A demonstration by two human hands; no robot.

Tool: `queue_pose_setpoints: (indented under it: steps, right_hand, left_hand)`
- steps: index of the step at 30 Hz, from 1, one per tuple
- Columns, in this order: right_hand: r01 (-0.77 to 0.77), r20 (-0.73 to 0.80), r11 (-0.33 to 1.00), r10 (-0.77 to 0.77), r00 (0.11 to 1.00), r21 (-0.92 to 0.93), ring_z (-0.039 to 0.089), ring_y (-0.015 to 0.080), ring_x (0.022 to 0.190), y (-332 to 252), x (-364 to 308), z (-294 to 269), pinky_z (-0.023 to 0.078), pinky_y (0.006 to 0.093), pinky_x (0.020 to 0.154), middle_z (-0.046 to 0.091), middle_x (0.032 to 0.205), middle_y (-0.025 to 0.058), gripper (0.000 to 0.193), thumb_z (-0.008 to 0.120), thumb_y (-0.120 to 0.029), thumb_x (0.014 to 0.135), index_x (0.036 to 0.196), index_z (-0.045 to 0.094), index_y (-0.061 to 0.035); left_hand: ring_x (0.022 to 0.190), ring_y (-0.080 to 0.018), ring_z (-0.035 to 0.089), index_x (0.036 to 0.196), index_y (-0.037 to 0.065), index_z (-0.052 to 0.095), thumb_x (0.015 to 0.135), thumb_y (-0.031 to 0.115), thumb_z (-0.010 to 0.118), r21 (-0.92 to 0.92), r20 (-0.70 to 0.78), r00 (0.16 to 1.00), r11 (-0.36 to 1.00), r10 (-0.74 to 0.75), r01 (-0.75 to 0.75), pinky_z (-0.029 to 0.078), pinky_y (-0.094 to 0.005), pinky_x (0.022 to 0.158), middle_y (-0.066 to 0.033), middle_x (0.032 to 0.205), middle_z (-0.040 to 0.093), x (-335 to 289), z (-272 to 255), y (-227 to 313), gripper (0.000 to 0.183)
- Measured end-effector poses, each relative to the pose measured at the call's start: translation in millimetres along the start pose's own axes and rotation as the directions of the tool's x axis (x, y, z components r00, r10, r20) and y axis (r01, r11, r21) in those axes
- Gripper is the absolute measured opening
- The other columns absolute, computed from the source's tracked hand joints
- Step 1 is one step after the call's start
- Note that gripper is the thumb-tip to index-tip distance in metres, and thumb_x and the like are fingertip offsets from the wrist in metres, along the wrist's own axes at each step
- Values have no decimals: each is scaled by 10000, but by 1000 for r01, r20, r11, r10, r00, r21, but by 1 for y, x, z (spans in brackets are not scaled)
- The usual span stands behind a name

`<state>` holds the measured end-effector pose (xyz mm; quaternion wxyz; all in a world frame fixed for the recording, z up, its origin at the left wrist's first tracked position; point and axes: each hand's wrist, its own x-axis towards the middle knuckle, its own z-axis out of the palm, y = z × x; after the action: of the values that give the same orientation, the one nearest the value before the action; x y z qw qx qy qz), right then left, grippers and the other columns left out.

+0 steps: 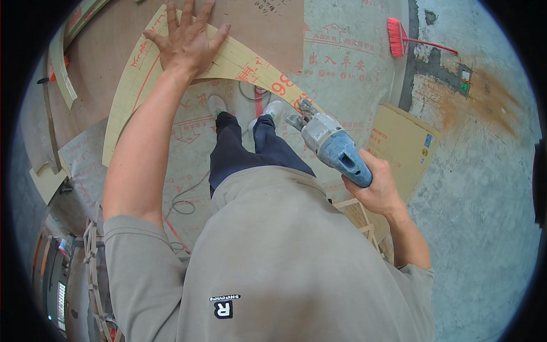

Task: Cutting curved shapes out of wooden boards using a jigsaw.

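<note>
My left hand [188, 48] lies flat, fingers spread, on a wide curved piece of yellowish board [239, 67] with red printing. The board narrows to a tip at the right and curves down along my left forearm. In my right hand [380, 185] is a trim router [337, 149] with a blue body and a silver metal head. Its head meets the narrow tip of the board. The cutting end is too small and covered to make out.
Beneath lies a brown sheet [256, 34]. More curved strips [60, 68] lie at the upper left. A red broom [397, 39] rests at the upper right, with a tan board [401, 137] below it. A grey cable [183, 206] coils near my feet.
</note>
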<state>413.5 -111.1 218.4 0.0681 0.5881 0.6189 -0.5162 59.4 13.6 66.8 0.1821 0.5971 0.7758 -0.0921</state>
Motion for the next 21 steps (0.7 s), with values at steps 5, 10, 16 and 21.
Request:
queue_pose_setpoints:
  steps: [5,10,16,21]
  right_hand:
    - [26,-24,999,-27,999,-19,618,272,693,-3,2,1,499,357,692,639,804,129,179,740,-30,812,952,627,-24]
    - [35,-35,999,-35,999,-14,622,280,680,-5,5,1,500,358,683,640,794,132,182,746,-32,810,947,626,-21]
    - [39,-34,999,-39,999,-11,621,277,679,-9,7,1,498,359,681,636,793,134,178,746,-36,816,944,624,-21]
    - [40,-37,999,-41,999,-24,611,281,682,-9,7,2,494,361,679,629,791,133,172,740,-35,819,942,621,-20]
  left_hand:
    - [1621,-347,-11,1617,235,376,968,591,530,-21,12,1000,1000,0,1,-43,-733,1215,-77,1737,212,-1,-2,1,756]
    - [1622,-343,-19,1622,235,370,971,595,521,-27,13,1000,1000,-1,1,-52,-726,1217,-75,1740,203,0,-1,0,759]
    - [1622,-345,-28,1623,237,372,974,601,513,-21,6,1000,1000,-2,2,-65,-721,1217,-71,1742,198,0,2,0,758]
    - [1621,-349,-30,1619,235,381,974,600,513,-18,21,1000,1000,-8,8,-67,-725,1214,-70,1741,200,0,0,1,753]
